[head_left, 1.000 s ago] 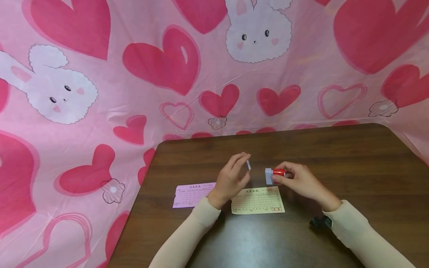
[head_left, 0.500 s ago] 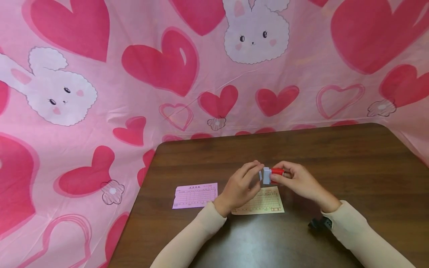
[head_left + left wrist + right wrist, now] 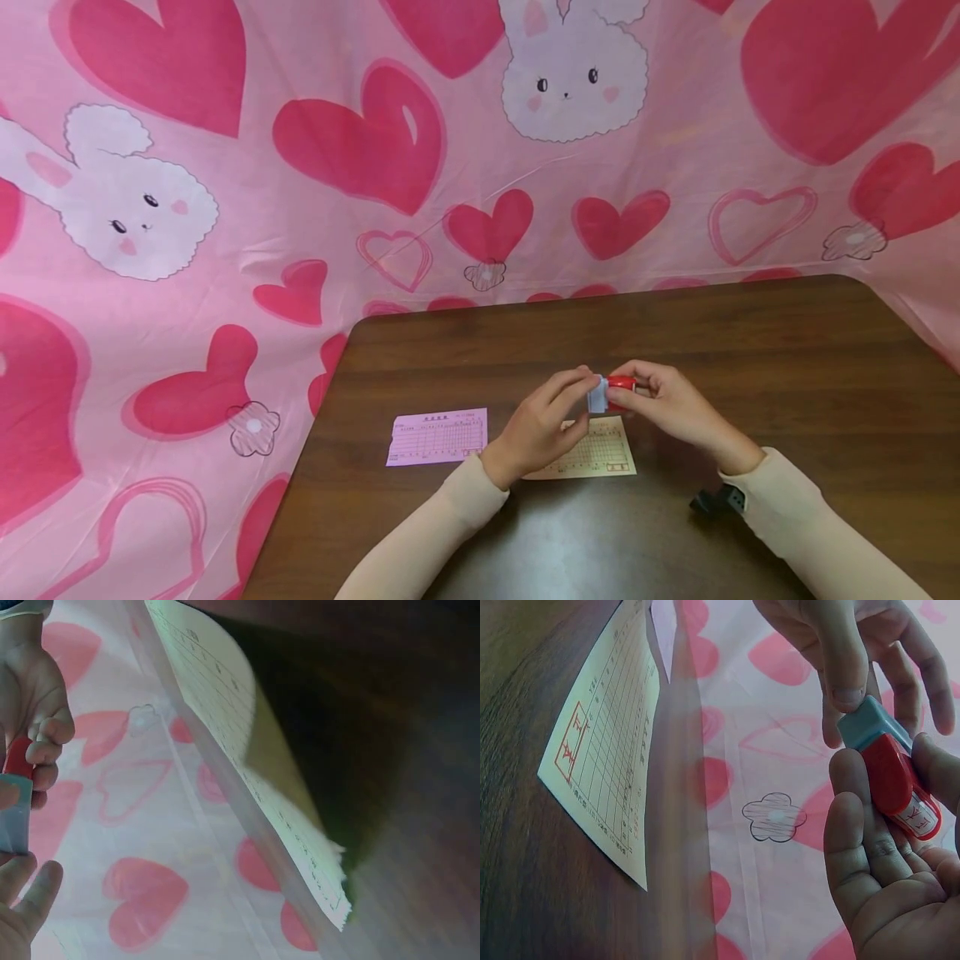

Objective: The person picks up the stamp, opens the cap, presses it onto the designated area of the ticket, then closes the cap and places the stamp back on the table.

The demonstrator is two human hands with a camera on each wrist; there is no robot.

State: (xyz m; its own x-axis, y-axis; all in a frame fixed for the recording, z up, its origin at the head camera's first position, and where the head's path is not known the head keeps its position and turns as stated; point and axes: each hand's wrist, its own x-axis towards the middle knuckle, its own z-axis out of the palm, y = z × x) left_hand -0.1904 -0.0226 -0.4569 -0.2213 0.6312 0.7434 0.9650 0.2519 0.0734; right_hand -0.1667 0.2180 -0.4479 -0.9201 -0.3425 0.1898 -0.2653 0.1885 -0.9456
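Note:
Between both hands, above the yellow slip, is a self-inking stamp [image 3: 889, 772] with a red body and a pale blue-grey end. My right hand [image 3: 678, 412] grips the red body between thumb and fingers. At the other end my left hand [image 3: 534, 427] pinches the pale cap [image 3: 871, 721], which sits against the stamp's face. The yellow slip [image 3: 600, 458], a printed form with a red boxed mark in its lower right corner, lies partly hidden below the left hand. To its left is a pink slip [image 3: 435, 437] of the same layout, also with a small red mark.
The slips lie flat on a dark wood table [image 3: 712, 333]. Behind it hangs a pink cloth [image 3: 315, 208] with hearts and rabbits. A black strap-like device [image 3: 717, 500] sits at the right cuff.
My left hand has moved right, bringing the thin cap from a gap away up against the stamp's face. The right hand has barely moved. More of the pink slip now shows.

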